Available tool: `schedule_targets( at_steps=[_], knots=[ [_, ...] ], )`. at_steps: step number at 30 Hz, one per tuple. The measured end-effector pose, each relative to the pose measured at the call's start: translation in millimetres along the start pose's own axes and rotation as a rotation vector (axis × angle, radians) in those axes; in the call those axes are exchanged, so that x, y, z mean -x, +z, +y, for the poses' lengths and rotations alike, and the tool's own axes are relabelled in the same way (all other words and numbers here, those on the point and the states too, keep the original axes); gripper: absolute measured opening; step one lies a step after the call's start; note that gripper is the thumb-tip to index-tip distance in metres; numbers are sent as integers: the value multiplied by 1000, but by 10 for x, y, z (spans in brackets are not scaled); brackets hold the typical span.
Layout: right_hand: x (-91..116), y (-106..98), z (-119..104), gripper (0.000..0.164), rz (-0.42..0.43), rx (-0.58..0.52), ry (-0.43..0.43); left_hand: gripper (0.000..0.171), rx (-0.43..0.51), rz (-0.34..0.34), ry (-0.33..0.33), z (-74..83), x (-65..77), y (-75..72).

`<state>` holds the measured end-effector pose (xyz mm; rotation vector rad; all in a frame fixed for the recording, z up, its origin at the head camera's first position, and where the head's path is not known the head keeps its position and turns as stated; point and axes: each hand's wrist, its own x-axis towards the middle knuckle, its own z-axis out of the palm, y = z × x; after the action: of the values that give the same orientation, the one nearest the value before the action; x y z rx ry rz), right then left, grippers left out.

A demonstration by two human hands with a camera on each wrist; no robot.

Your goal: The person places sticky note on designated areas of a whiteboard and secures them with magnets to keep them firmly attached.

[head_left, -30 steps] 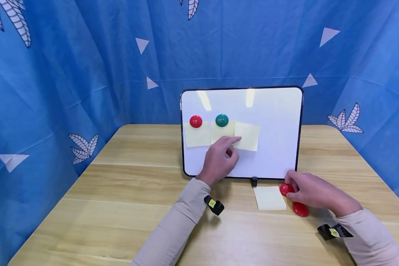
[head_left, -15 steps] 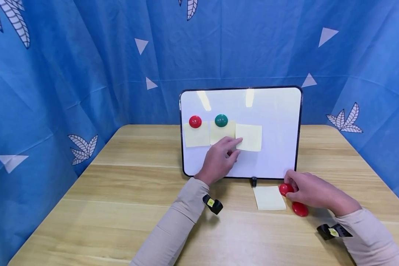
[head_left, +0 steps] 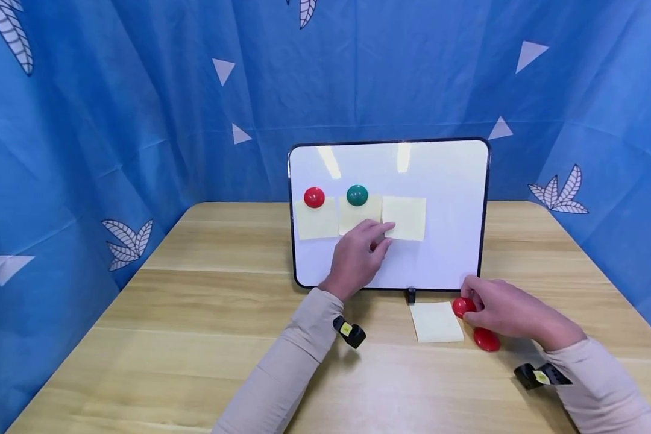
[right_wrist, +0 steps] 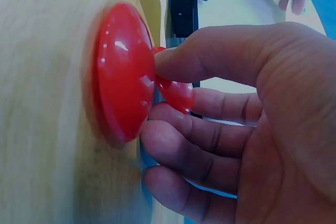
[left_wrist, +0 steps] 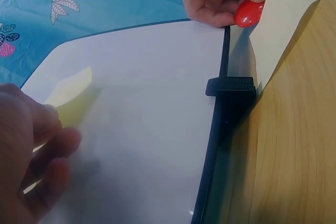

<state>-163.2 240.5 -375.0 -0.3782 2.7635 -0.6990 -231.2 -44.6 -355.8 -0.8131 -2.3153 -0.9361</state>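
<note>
In the head view, a whiteboard (head_left: pixel 445 241) stands upright on the table. A red magnet (head_left: pixel 314 198) and a green magnet (head_left: pixel 357 195) each sit at the top of a pale yellow sticky note. To their right, a third sticky note (head_left: pixel 409 218) lies against the board, its far end curling outward in the left wrist view. My left hand (head_left: pixel 358 253) touches that note's left side with an extended index finger, thumb lower and apart. My right hand (head_left: pixel 512 310) pinches a red round magnet (head_left: pixel 462 307) between thumb and fingers, low by the board's bottom right corner.
Another red magnet (head_left: pixel 486 339) lies on the wooden table (head_left: pixel 195 337) under my right hand. Beside it is a pale sticky note (head_left: pixel 436 322), in front of the board's black clip foot (head_left: pixel 411 295). A blue patterned curtain (head_left: pixel 358 78) hangs behind and along both sides.
The third sticky note has turned from tilted to nearly level and shifted slightly upward under my left fingers. My right hand keeps the red magnet in the same place.
</note>
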Motion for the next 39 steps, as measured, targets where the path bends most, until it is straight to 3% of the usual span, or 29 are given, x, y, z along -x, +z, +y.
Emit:
schedule_targets(
  at_steps=[10,19,29,39],
  knots=[
    [-6,9,6,31,51,-8,-36,34,-23,35,-18,7,-11,33],
    [-29,-8,41,28,93,-121,-102,33,-33,42,-2,-16,-7,69],
    [-17,-49,-8,23,258,-161,-166,31,-15,36,-41,-29,-8,63],
    [-12,-14,-81,22,340,-225,-211,28,-37,43,-25,-19,-6,80]
  ],
)
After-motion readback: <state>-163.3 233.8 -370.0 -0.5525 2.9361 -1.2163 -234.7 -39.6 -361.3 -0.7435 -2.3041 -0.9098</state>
